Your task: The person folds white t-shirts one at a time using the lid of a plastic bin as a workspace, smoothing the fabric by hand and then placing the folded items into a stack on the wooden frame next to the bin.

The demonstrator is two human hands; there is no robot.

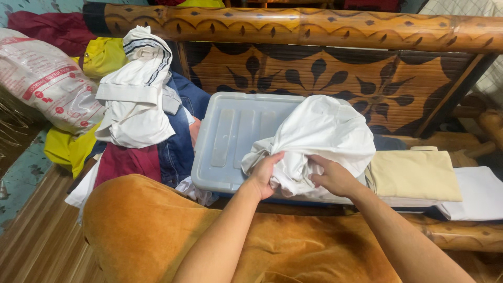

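Head view | both hands (298,175) gripping white garment (319,136) | over lid's near edge (230,136)

Garment (319,133) on bin lid (230,136); clothes pile (136,99) left; folded cloth (416,175) right; bench backrest (335,73) behind.

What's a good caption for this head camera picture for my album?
Both hands, left hand and right hand, grip a crumpled white garment over a plastic bin lid.
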